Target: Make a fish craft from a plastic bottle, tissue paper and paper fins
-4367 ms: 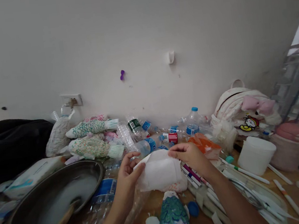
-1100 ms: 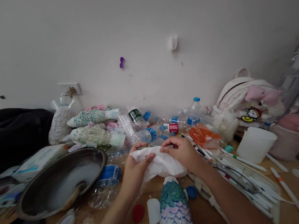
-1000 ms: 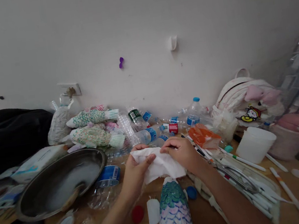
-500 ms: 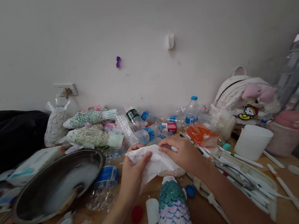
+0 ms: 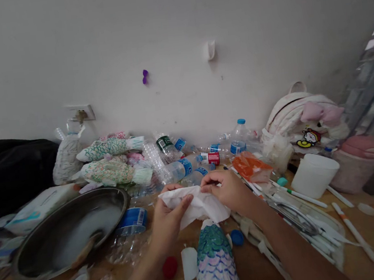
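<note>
Both my hands hold a crumpled white tissue (image 5: 200, 204) over the top end of a bottle wrapped in paper and painted with green, pink and blue scales (image 5: 216, 264). My left hand (image 5: 167, 218) pinches the tissue's left edge between thumb and fingers. My right hand (image 5: 226, 190) is closed on its upper right edge. The painted bottle lies on the wooden table between my forearms, its top hidden under the tissue.
A large metal basin (image 5: 65, 236) with a spoon lies left. Painted bottles (image 5: 111, 170) and clear plastic bottles (image 5: 183, 165) pile up against the wall. Markers (image 5: 307, 216), a white tub (image 5: 312, 174), an orange packet (image 5: 251, 168), a backpack (image 5: 303, 118) and loose caps (image 5: 170, 267) crowd the right and front.
The flat sheet of tissue has been gathered into a crumpled bunch and lowered onto the bottle's top. Both hands moved closer together; the view shifted slightly.
</note>
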`<control>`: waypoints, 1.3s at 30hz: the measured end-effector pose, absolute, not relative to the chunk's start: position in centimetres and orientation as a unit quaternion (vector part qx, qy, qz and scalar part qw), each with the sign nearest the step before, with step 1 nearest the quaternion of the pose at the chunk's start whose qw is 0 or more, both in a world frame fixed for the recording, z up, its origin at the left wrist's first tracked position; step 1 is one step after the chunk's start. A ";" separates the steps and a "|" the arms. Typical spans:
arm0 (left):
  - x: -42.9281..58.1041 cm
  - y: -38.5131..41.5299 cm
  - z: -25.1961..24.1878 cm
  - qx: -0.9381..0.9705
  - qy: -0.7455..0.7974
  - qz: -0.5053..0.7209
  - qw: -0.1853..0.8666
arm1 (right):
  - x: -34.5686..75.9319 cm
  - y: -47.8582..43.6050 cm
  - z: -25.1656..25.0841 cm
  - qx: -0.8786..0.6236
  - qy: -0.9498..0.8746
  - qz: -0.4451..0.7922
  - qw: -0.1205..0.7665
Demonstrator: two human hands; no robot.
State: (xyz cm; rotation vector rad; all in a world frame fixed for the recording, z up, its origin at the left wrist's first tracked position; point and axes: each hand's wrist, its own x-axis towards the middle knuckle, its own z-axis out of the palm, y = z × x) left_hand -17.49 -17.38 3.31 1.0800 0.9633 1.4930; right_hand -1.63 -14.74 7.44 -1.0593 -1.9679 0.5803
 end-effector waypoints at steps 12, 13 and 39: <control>-17.4 -17.2 3.5 0.453 0.398 0.608 0.516 | -2.3 -15.0 7.0 -0.346 -0.852 0.098 0.381; -17.5 -17.1 3.5 0.451 0.396 0.609 0.519 | -2.4 -15.1 7.0 -0.337 -0.857 0.084 0.381; -17.4 -17.1 3.8 0.492 0.390 0.507 0.590 | -1.7 -15.0 7.4 -0.290 -0.914 0.028 0.284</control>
